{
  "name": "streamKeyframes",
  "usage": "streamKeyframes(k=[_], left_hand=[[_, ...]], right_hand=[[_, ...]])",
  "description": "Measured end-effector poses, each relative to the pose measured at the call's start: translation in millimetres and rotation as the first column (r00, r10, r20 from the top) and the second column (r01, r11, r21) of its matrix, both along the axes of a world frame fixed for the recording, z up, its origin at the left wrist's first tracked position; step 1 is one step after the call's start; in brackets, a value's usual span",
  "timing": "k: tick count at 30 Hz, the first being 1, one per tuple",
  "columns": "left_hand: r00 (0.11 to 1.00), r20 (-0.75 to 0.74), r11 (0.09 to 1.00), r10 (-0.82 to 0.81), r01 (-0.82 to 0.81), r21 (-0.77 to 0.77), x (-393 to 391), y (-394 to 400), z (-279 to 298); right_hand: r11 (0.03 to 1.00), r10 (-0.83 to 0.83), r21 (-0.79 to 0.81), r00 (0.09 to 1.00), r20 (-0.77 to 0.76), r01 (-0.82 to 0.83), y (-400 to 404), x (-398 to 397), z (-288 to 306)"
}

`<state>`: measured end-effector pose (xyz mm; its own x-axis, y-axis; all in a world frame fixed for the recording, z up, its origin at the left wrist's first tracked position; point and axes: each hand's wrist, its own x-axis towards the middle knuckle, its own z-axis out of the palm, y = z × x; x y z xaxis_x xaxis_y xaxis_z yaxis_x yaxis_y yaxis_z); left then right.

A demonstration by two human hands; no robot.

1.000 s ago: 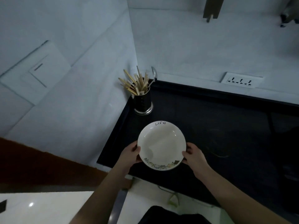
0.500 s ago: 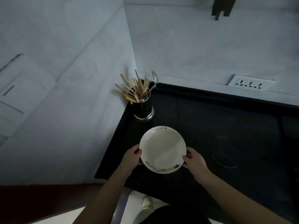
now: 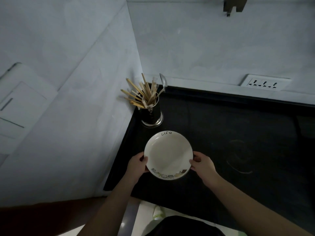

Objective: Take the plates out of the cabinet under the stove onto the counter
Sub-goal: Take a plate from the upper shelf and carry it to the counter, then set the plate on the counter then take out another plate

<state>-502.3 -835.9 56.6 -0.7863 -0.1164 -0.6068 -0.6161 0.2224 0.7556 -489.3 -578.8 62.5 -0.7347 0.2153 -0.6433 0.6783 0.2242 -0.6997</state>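
A white plate (image 3: 167,153) with the word "life" at its far rim and small pictures along its near rim sits low over the black counter (image 3: 221,133), near the counter's left end. My left hand (image 3: 137,165) grips the plate's left rim and my right hand (image 3: 203,165) grips its right rim. I cannot tell whether the plate touches the counter. The cabinet under the stove is out of view.
A shiny metal holder (image 3: 151,114) full of wooden chopsticks and a spoon stands in the counter's back left corner, just beyond the plate. White walls meet there. A wall socket (image 3: 265,84) sits at the back right. Faint ring marks (image 3: 239,157) show on the counter to the right.
The plate, held in both hands, has shifted slightly forward toward the chopstick holder. The view has tilted, so the floor at the lower left is less in sight.
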Motion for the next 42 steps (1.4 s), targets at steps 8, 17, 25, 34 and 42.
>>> streamKeyframes(k=[8, 17, 25, 34, 42], left_hand=[[0.993, -0.025, 0.989, 0.112, -0.114, -0.094, 12, 0, 1], [0.954, -0.195, 0.879, -0.228, 0.116, -0.462, 51, -6, 42], [0.585, -0.096, 0.326, -0.806, 0.303, -0.895, 59, 37, 98], [0.325, -0.105, 0.201, -0.940, 0.279, -0.939, 57, 71, 178], [0.122, -0.206, 0.228, -0.971, 0.214, -0.950, 68, 61, 285]], right_hand=[[0.989, 0.101, 0.108, 0.995, 0.016, -0.102, 13, 2, 8], [0.867, 0.460, 0.233, 0.887, -0.031, -0.441, 51, 27, 57], [0.783, 0.506, 0.513, 0.840, -0.198, -0.351, 51, 57, 106], [0.607, 0.505, 0.782, 0.829, -0.242, -0.141, 53, 112, 172], [0.526, 0.455, 0.849, 0.828, -0.328, 0.047, 36, 151, 265]])
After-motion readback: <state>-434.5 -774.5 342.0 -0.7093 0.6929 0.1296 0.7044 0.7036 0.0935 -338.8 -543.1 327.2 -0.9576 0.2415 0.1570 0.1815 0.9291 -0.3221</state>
